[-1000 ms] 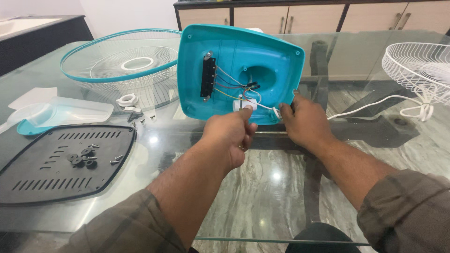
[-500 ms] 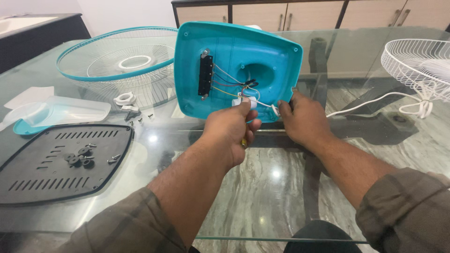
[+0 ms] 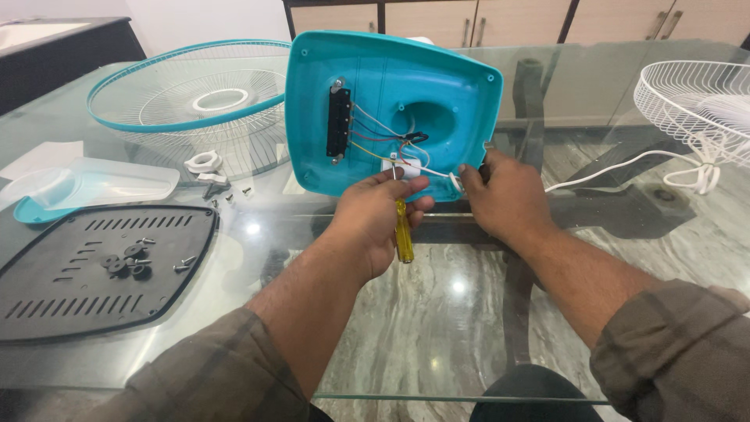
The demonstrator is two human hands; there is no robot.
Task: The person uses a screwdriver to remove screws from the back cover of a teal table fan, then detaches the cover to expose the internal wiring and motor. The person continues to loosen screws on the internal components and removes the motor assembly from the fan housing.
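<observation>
left hand (image 3: 375,223) grips a yellow-handled screwdriver (image 3: 403,230), tip up at the white wire clamp (image 3: 406,168); right hand (image 3: 504,195) pinches the white power cord (image 3: 617,166). teal fan base (image 3: 391,109) stands tilted on edge, centre top of the frame. black bottom cover (image 3: 86,270) and screws (image 3: 125,262) already off at left, wiring exposed, looks mid-job.

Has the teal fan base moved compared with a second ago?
No. The teal fan base keeps its place beside the teal fan guard; only the camera shifted.
</observation>
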